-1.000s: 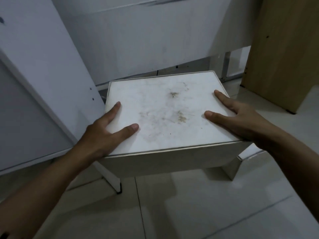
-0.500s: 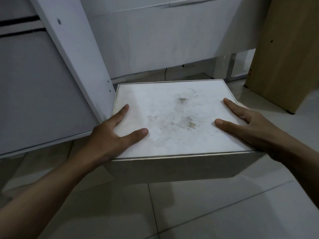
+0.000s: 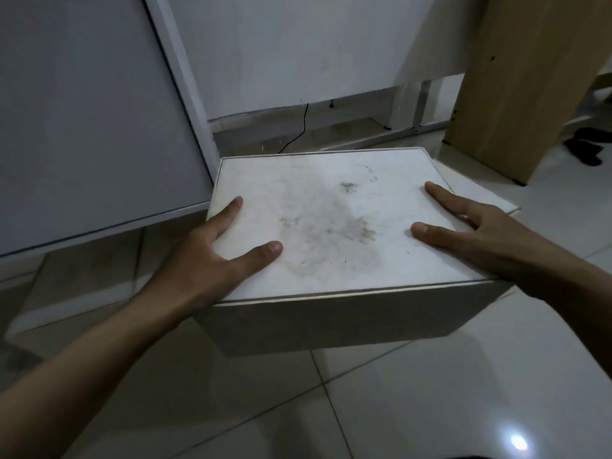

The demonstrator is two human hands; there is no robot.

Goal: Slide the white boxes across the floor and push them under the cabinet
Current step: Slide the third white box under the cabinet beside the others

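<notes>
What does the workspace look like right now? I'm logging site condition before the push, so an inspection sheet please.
Surface: pale tiled floor, glossy, one light glare spot at lower right.
Job's things: white box, lid smudged with dirt; white cabinet at left, gap beneath it.
Clutter: dark object on the floor at far right, too dim to identify.
Grips: left hand and right hand rest on the lid's edges, fingers spread.
Cables: thin black cable hanging down the back wall.
Surroundings: wooden panel at right.
</notes>
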